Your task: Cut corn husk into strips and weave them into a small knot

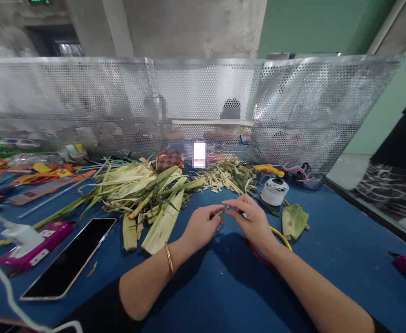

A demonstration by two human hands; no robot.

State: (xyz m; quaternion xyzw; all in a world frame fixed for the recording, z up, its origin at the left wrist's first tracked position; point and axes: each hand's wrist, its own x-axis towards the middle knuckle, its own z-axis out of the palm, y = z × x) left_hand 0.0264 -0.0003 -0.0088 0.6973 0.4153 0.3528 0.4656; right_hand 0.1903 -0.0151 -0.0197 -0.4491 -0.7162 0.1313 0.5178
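Note:
My left hand [203, 226] and my right hand [253, 223] meet above the blue table, fingertips pinched on a thin greenish leaf strip [224, 211]. Most of the strip is hidden by the fingers. Behind and left of my left hand lies a heap of pale green stalks and husk-like leaves [133, 185]. Shredded bits [224, 175] are piled farther back. Under my right wrist a red and yellow ring [282, 235] lies on the table, partly covered. To its right are a white spool [274, 191] and a curled leaf piece [294, 221].
A phone [69, 259] and a purple power strip [36, 245] with a white cable lie at left. Orange tools [50, 175] clutter the far left. Yellow-handled cutters [269, 169] lie at the back. A perforated metal screen [203, 92] bounds the table; a person [397, 152] stands at right.

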